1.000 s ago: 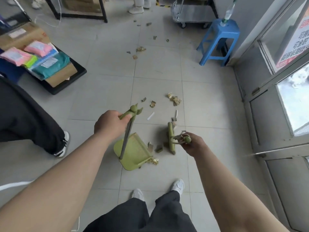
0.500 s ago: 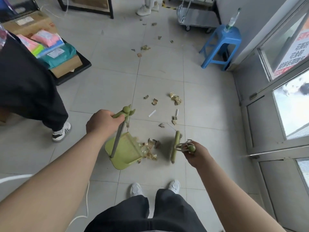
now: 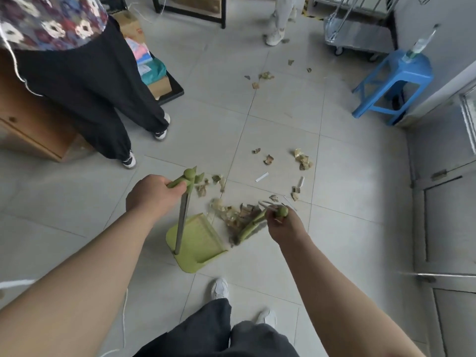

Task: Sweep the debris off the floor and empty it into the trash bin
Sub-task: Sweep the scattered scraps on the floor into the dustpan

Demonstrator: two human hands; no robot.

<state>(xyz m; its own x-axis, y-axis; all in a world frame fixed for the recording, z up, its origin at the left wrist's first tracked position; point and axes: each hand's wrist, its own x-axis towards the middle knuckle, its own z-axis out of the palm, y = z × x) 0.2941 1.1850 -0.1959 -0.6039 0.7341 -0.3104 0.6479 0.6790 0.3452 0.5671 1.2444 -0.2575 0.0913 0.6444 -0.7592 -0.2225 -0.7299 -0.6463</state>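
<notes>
A green dustpan (image 3: 198, 240) stands on the grey tiled floor in front of my feet. My left hand (image 3: 152, 195) grips the top of its long upright handle. My right hand (image 3: 282, 225) grips the top of a green broom, whose head (image 3: 248, 230) lies slanted on the floor just right of the pan's open mouth. A pile of brown paper debris (image 3: 233, 215) sits against the broom head by the pan's far right corner. More scraps (image 3: 301, 159) lie farther ahead, and another scatter (image 3: 265, 77) is near the back. No trash bin is in view.
A person in black trousers (image 3: 103, 99) stands close on the left beside a wooden cabinet (image 3: 28, 124). A blue plastic stool (image 3: 394, 81) with a bottle on it stands at the right. A metal cart (image 3: 358, 34) and another person's feet (image 3: 275, 34) are at the back. Doors line the right side.
The broom head has swung from upright beside the pan to a slant, pushing the debris pile along the pan's mouth. The person on the left has stepped closer.
</notes>
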